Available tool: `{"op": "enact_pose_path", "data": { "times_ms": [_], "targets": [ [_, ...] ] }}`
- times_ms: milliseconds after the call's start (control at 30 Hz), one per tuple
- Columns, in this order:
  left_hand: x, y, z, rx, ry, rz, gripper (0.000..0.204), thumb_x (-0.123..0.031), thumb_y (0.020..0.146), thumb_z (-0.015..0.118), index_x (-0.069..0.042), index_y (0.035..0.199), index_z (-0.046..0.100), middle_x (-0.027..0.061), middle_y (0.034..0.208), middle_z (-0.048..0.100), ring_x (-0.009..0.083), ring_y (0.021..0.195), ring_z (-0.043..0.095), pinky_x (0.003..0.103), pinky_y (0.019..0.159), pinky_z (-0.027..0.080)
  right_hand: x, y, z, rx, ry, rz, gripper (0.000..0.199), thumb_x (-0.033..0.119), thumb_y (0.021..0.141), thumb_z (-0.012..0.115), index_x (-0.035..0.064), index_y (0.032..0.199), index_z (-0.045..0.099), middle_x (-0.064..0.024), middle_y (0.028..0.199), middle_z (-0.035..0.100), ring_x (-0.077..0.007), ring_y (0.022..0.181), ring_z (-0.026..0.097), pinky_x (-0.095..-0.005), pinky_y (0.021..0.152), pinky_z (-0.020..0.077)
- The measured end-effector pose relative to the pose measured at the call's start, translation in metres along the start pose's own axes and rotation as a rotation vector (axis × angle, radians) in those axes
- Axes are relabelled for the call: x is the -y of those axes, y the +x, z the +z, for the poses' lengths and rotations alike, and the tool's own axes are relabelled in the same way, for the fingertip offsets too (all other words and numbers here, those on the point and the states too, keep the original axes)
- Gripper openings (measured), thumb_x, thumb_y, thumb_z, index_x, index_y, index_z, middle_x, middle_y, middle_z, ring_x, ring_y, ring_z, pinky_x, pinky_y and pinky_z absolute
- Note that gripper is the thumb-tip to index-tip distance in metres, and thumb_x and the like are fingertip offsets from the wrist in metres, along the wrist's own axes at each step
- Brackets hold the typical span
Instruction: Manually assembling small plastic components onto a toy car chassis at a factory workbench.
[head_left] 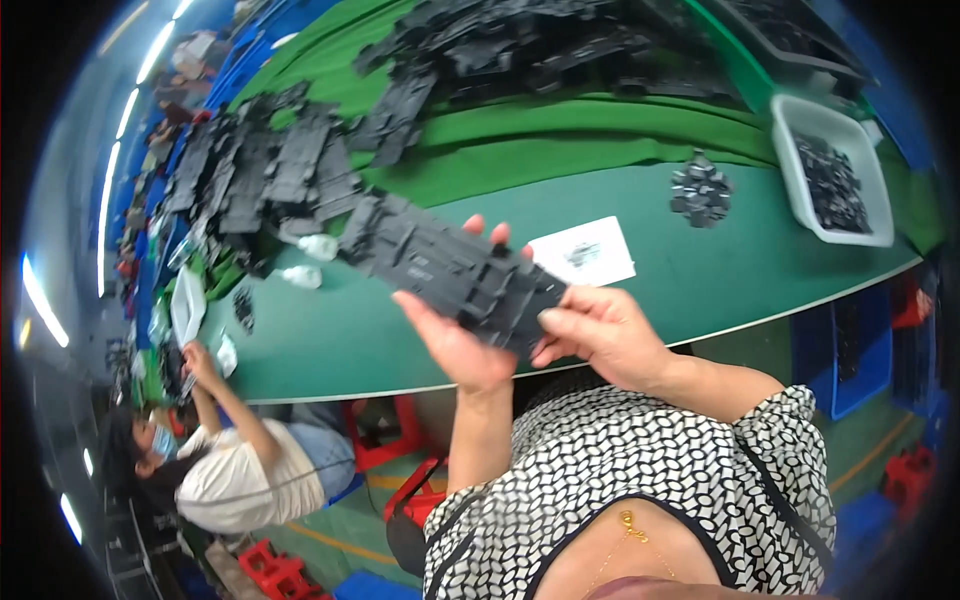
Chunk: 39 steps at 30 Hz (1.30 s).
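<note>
A long black moulded plastic part (425, 262) with ribs and slots is held up over the green table (330, 350), tilted down toward the right. My left hand (465, 345) supports it from below, with fingers round the far edge and the thumb along the near edge. At the part's right end, my right hand (612, 335) pinches the corner between thumb and fingers. Behind the part lies a white sheet of paper (612, 250) with a small cluster of dark pieces on it. Whatever is on the part's underside is hidden.
A white bin (885, 215) of small black pieces and a pile of clips (700, 190) sit at the right. Black parts (240, 170) heap on green cloth (480, 150) at the back and left. Two white bottles (305, 276) stand nearby. A masked person (250, 480) works at left.
</note>
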<state>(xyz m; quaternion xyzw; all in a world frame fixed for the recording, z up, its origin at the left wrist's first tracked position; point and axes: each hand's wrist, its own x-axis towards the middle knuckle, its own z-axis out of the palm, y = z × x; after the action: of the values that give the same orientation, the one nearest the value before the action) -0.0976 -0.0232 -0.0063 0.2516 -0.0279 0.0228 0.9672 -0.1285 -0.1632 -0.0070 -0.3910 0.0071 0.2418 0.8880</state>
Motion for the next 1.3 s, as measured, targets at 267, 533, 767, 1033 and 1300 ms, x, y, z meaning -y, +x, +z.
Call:
{"op": "enact_pose_path", "data": {
  "times_ms": [267, 533, 767, 1033, 1300],
  "targets": [
    [-0.017, -0.018, -0.028, -0.012, 0.065, -0.014, 0.067, -0.055, 0.092, 0.032, -0.005, 0.137, 0.029, 0.0183, 0.130, 0.044, 0.0278, 0.101, 0.055, 0.054, 0.088, 0.043, 0.064, -0.045, -0.044, 0.065, -1.159, -0.470, 0.008, 0.005, 0.080, 0.064, -0.0002, 0.086, 0.063, -0.0096, 0.080, 0.062, -0.0209, 0.074, 0.060, -0.0303, 0.065, 0.0482],
    [-0.003, -0.023, -0.036, -0.080, 0.042, -0.077, 0.066, -0.056, 0.092, 0.031, -0.009, 0.137, 0.028, 0.0177, 0.127, 0.045, 0.0269, 0.100, 0.054, 0.053, 0.086, 0.045, 0.103, -0.057, -0.115, -0.558, -1.648, -0.558, 0.009, 0.000, 0.079, 0.062, -0.0004, 0.088, 0.061, -0.0084, 0.082, 0.058, -0.0185, 0.067, 0.057, -0.0281, 0.060, 0.0465],
    [0.001, -0.028, -0.037, -0.080, 0.028, -0.079, 0.069, -0.061, 0.091, 0.028, -0.010, 0.137, 0.029, 0.0192, 0.124, 0.046, 0.0295, 0.102, 0.054, 0.055, 0.089, 0.044, 0.099, -0.027, -0.118, -0.429, -1.806, -0.605, 0.014, 0.000, 0.076, 0.065, 0.0011, 0.088, 0.059, -0.0089, 0.082, 0.057, -0.0228, 0.071, 0.058, -0.0318, 0.064, 0.0475],
    [0.004, -0.027, -0.036, -0.047, 0.035, -0.100, 0.064, -0.057, 0.092, 0.030, -0.014, 0.139, 0.028, 0.0203, 0.126, 0.045, 0.0298, 0.102, 0.054, 0.054, 0.089, 0.043, 0.097, -0.022, -0.115, -0.446, -1.856, -0.617, 0.015, 0.001, 0.074, 0.066, 0.0019, 0.086, 0.056, -0.0099, 0.078, 0.057, -0.0249, 0.070, 0.057, -0.0327, 0.063, 0.0464],
    [0.002, -0.027, -0.035, -0.145, 0.007, -0.101, 0.073, -0.063, 0.090, 0.025, -0.006, 0.136, 0.031, 0.0223, 0.124, 0.047, 0.0324, 0.101, 0.056, 0.055, 0.086, 0.046, 0.097, -0.026, -0.083, -0.388, -0.998, -0.256, 0.008, 0.000, 0.085, 0.060, -0.0006, 0.092, 0.057, -0.0034, 0.083, 0.060, -0.0088, 0.072, 0.058, -0.0205, 0.064, 0.0472]
  ]
}}
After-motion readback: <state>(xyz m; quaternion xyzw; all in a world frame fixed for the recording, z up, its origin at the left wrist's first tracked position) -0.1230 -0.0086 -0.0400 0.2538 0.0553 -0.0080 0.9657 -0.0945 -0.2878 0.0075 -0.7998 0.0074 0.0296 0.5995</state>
